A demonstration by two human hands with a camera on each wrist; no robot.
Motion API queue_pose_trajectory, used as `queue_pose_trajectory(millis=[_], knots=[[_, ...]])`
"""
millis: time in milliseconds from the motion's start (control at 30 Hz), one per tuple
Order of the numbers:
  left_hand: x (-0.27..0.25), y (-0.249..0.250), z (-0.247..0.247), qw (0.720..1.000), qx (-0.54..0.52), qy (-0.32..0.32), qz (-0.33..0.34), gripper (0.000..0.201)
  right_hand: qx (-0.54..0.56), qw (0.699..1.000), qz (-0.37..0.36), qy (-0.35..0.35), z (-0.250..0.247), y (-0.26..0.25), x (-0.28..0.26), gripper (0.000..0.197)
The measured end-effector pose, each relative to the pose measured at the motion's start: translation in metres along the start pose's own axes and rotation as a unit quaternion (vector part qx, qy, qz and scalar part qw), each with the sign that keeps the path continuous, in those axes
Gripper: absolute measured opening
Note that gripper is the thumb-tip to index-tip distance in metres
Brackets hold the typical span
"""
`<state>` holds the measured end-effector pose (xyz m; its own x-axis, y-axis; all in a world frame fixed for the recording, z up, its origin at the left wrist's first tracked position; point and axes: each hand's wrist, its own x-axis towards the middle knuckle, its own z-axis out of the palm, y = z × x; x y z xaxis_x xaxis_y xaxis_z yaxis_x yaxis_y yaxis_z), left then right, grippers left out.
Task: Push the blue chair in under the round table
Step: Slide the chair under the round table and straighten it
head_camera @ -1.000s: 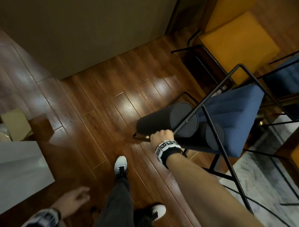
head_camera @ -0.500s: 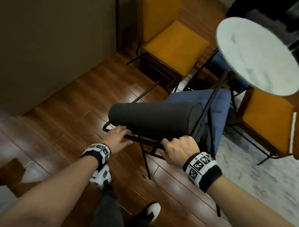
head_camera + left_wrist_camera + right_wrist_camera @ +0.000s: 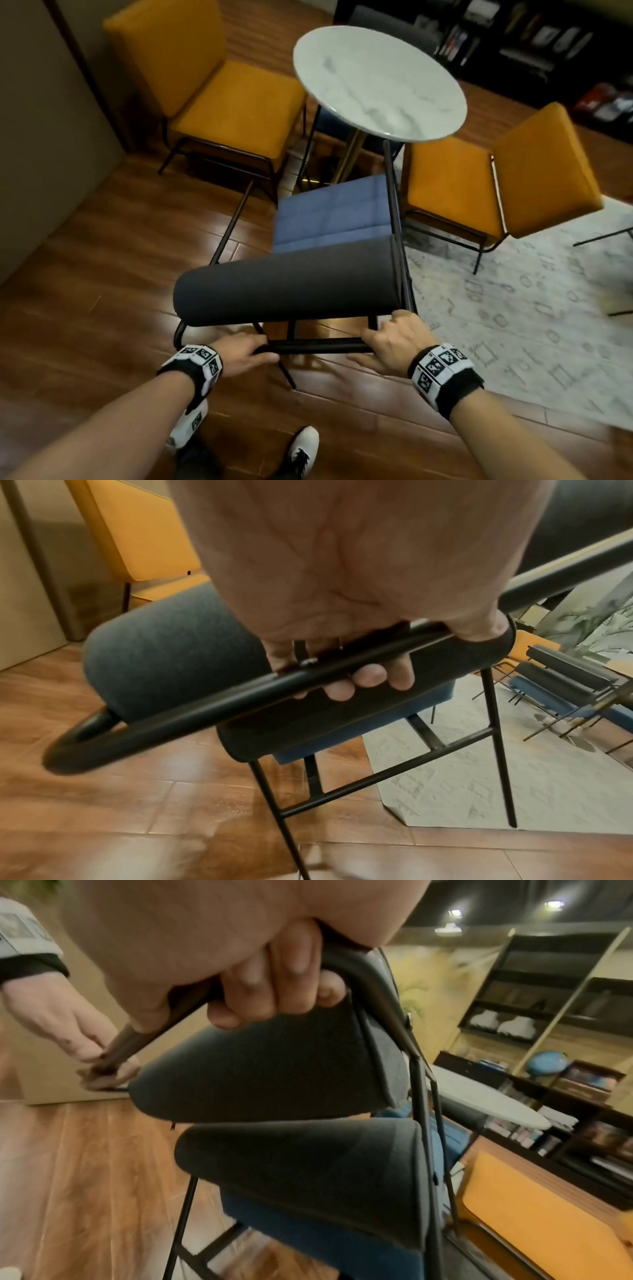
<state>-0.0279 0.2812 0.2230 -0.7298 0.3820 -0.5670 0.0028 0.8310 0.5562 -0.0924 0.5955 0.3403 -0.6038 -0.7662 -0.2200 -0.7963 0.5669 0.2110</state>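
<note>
Left hand: the left hand (image 3: 239, 354) wraps the black top rail (image 3: 317, 346) of the blue chair (image 3: 332, 219) near the rail's left end, its fingers (image 3: 371, 679) curled under and round the tube in the left wrist view.
Right hand: the right hand (image 3: 394, 341) grips the same rail at its right end, by the bend where the tube turns down into the side frame; its fingers (image 3: 291, 985) are folded round the tube in the right wrist view.
Between the grips: a bare stretch of rail runs from one hand to the other.
Just beyond the grips: the dark grey bolster backrest (image 3: 284, 289) lies across the frame, close past the knuckles; a second bolster (image 3: 308, 1172) sits below it.
Blue chair: its blue seat extends away from the hands toward the round table (image 3: 378, 82); the seat's far edge lies near the table's pedestal (image 3: 349, 157), while most of the seat is still outside the marble top's rim.
Left of the grips, farther off: an orange chair (image 3: 219, 102) on the wood floor (image 3: 102, 274).
Right of the grips, farther off: another orange chair (image 3: 496, 181), partly on a pale patterned rug (image 3: 531, 308).
Beyond the table: dark shelving (image 3: 531, 44).
Below the grips: two white shoes (image 3: 303, 448) on the floor.
</note>
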Motion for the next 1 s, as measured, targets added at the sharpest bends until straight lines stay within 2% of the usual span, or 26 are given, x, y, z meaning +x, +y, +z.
queue_pose_trajectory(millis=[67, 133, 233, 333, 467, 600, 733, 900, 1000], knots=[[0.017, 0.008, 0.013, 1.0, -0.001, 0.01, -0.008, 0.064, 0.004, 1.0, 0.015, -0.026, 0.019, 0.013, -0.025, 0.074], [0.024, 0.024, 0.015, 1.0, 0.026, 0.007, -0.015, 0.072, 0.011, 0.999, 0.02, -0.045, 0.039, 0.024, -0.047, 0.069], [0.027, 0.063, 0.01, 0.997, 0.075, 0.005, -0.017, 0.062, 0.041, 0.997, 0.031, -0.065, 0.065, 0.032, -0.076, 0.071], [0.041, 0.087, 0.023, 0.992, 0.125, 0.003, -0.011, 0.071, 0.08, 0.989, 0.061, -0.111, 0.089, 0.038, -0.102, 0.07], [0.061, 0.109, 0.044, 0.981, 0.191, 0.018, -0.011, 0.075, 0.147, 0.979, 0.095, -0.104, 0.132, 0.041, -0.129, 0.091], [0.078, 0.114, 0.045, 0.967, 0.251, 0.034, -0.035, 0.066, 0.184, 0.968, 0.129, -0.111, 0.174, 0.038, -0.131, 0.098], [0.09, 0.11, 0.046, 0.962, 0.261, 0.004, -0.076, 0.057, 0.193, 0.965, 0.123, -0.125, 0.195, 0.032, -0.121, 0.11], [0.099, 0.113, 0.076, 0.96, 0.258, -0.029, -0.102, 0.058, 0.225, 0.949, 0.121, -0.187, 0.204, 0.03, -0.129, 0.093], [0.105, 0.11, 0.1, 0.961, 0.251, -0.034, -0.11, 0.061, 0.233, 0.94, 0.109, -0.225, 0.215, 0.028, -0.135, 0.098]])
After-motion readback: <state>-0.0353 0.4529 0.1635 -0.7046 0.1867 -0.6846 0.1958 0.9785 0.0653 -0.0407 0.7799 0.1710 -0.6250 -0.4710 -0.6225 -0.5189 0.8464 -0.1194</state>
